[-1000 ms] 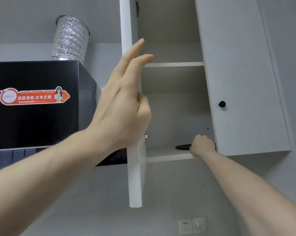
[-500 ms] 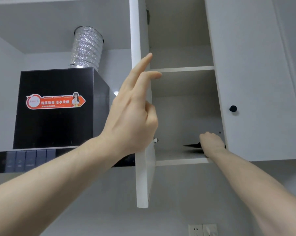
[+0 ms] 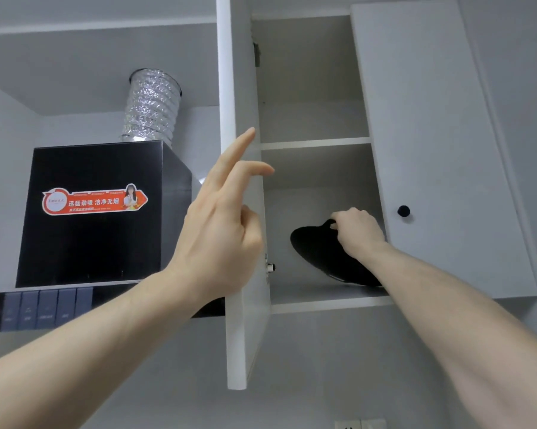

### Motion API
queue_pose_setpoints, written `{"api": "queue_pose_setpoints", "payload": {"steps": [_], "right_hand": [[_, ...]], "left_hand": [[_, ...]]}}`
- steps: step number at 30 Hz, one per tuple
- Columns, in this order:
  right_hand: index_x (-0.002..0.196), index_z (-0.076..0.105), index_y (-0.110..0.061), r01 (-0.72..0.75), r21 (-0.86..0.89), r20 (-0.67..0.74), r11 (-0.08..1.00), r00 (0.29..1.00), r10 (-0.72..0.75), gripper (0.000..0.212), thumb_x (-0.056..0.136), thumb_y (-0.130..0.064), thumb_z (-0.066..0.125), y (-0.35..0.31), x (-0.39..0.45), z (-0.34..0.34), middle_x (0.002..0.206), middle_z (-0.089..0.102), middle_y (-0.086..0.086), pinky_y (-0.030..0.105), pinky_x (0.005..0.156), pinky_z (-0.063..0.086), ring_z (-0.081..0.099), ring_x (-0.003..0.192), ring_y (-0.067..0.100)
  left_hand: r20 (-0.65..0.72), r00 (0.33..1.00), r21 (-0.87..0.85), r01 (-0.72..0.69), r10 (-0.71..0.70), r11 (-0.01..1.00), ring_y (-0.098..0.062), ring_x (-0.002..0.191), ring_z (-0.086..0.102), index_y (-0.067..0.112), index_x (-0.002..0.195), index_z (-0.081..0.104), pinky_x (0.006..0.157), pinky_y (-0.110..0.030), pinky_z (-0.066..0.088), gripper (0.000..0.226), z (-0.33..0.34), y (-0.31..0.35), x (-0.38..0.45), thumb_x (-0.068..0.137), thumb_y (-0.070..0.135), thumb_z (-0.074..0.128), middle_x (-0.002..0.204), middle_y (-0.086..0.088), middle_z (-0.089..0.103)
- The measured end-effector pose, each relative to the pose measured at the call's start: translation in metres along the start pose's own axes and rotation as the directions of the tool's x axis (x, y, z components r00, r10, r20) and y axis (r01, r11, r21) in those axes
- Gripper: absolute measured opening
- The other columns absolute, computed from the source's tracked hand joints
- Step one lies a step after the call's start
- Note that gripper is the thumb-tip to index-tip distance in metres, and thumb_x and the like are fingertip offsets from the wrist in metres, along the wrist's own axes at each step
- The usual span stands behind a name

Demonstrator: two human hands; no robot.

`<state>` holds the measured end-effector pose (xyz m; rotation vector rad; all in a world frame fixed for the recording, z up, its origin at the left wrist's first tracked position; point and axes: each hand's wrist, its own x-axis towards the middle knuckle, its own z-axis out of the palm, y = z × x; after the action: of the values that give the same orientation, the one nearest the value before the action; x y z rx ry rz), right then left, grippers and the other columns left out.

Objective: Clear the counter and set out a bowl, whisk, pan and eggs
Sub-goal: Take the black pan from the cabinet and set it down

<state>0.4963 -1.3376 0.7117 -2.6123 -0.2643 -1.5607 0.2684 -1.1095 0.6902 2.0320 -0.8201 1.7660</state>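
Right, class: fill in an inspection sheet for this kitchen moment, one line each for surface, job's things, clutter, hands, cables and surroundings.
Surface: counter not in view; white bottom cupboard shelf carries the pan.
Job's things: black round pan, tilted up on the shelf; bowl, whisk and eggs not seen.
Clutter: nothing seen; the upper shelf looks bare.
Hands: right hand grips the pan's rim; left hand rests against the open white cupboard door, fingers straight.
Cables: nothing seen; white wall sockets at the bottom edge.
Surroundings: black range hood with an orange sticker, silver foil duct, closed white door with a black knob.
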Motion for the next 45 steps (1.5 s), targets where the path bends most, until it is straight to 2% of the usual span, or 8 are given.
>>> {"api": "queue_pose_setpoints", "payload": {"steps": [6, 14, 18, 24, 34, 39, 41, 45], "right_hand": [[0.109, 0.075, -0.019, -0.124, 0.253, -0.102, 0.960, 0.983, 0.154, 0.022, 0.099, -0.010, 0.057, 0.001, 0.004, -0.038, 0.102, 0.075, 0.005, 0.031, 0.069, 0.048, 0.068, 0.093, 0.030], [0.106, 0.075, -0.014, -0.071, 0.287, -0.161, 0.955, 0.980, 0.121, 0.016, 0.099, -0.020, 0.062, -0.014, 0.001, -0.096, 0.097, 0.074, 0.012, 0.038, 0.076, 0.059, 0.069, 0.090, 0.031], [0.105, 0.076, -0.012, -0.097, 0.295, -0.183, 0.950, 0.971, 0.156, 0.016, 0.096, -0.019, 0.065, -0.021, 0.001, -0.130, 0.100, 0.072, 0.013, 0.033, 0.072, 0.051, 0.066, 0.092, 0.033], [0.096, 0.076, -0.011, -0.112, 0.303, -0.197, 0.946, 0.964, 0.177, 0.013, 0.095, -0.020, 0.066, -0.035, -0.007, -0.177, 0.088, 0.067, 0.009, 0.032, 0.067, 0.049, 0.059, 0.079, 0.030], [0.097, 0.079, -0.017, -0.129, 0.297, -0.201, 0.946, 0.960, 0.194, 0.013, 0.091, -0.023, 0.068, -0.057, -0.052, -0.242, 0.093, 0.071, 0.007, 0.032, 0.069, 0.050, 0.064, 0.087, 0.032], [0.101, 0.078, -0.022, -0.207, 0.250, -0.086, 0.946, 0.968, 0.235, 0.016, 0.088, -0.021, 0.070, -0.072, -0.093, -0.252, 0.103, 0.072, 0.002, 0.031, 0.071, 0.048, 0.063, 0.089, 0.027], [0.103, 0.078, -0.024, -0.235, 0.217, 0.004, 0.948, 0.971, 0.240, 0.018, 0.086, -0.022, 0.071, -0.078, -0.117, -0.251, 0.106, 0.073, 0.001, 0.031, 0.072, 0.049, 0.065, 0.093, 0.028], [0.097, 0.078, -0.026, -0.261, 0.145, 0.175, 0.954, 0.956, 0.235, 0.014, 0.085, -0.026, 0.072, -0.088, -0.168, -0.244, 0.099, 0.070, -0.003, 0.034, 0.073, 0.055, 0.064, 0.089, 0.027]], "left_hand": [[-0.002, 1.000, 0.026, 0.020, -0.020, 0.999, -0.012, 0.087, 0.045, 0.031, 0.121, 0.053, 0.074, -0.027, 0.038, 0.058, -0.002, 0.004, -0.001, 0.080, -0.010, 0.046, 0.163, 0.029, 0.017], [0.005, 0.999, 0.046, 0.054, -0.054, 0.997, -0.011, 0.124, 0.053, 0.029, 0.120, 0.054, 0.089, -0.039, 0.047, 0.053, -0.005, 0.010, -0.003, 0.084, -0.009, 0.046, 0.164, 0.028, 0.017], [0.012, 0.997, 0.058, 0.070, -0.071, 0.996, -0.016, 0.128, 0.052, 0.027, 0.119, 0.053, 0.089, -0.038, 0.045, 0.051, -0.006, 0.015, -0.004, 0.084, -0.009, 0.045, 0.164, 0.026, 0.017], [0.030, 0.998, 0.065, 0.055, -0.057, 0.996, -0.017, 0.141, 0.044, 0.027, 0.120, 0.051, 0.097, -0.044, 0.051, 0.049, -0.007, 0.012, -0.004, 0.086, -0.008, 0.046, 0.166, 0.024, 0.014], [0.120, 0.992, 0.066, 0.025, -0.032, 0.998, -0.019, 0.156, 0.013, 0.024, 0.145, 0.038, 0.106, -0.032, 0.041, 0.066, -0.011, 0.013, -0.021, 0.088, -0.007, 0.047, 0.170, 0.016, 0.003], [0.237, 0.971, 0.091, -0.059, 0.036, 0.994, -0.018, 0.158, -0.006, 0.022, 0.158, 0.022, 0.094, -0.029, 0.051, 0.072, -0.022, 0.008, -0.051, 0.094, 0.003, 0.048, 0.170, 0.015, -0.011], [0.275, 0.960, 0.073, -0.075, 0.052, 0.995, -0.016, 0.158, -0.006, 0.018, 0.161, 0.017, 0.109, -0.033, 0.044, 0.073, -0.028, 0.006, -0.066, 0.097, 0.010, 0.053, 0.170, 0.010, -0.013], [0.309, 0.950, 0.009, -0.036, 0.031, 0.999, -0.021, 0.154, 0.024, 0.018, 0.163, 0.005, 0.111, -0.033, 0.042, 0.083, -0.043, 0.005, -0.089, 0.099, 0.024, 0.057, 0.169, 0.010, -0.017]]}}
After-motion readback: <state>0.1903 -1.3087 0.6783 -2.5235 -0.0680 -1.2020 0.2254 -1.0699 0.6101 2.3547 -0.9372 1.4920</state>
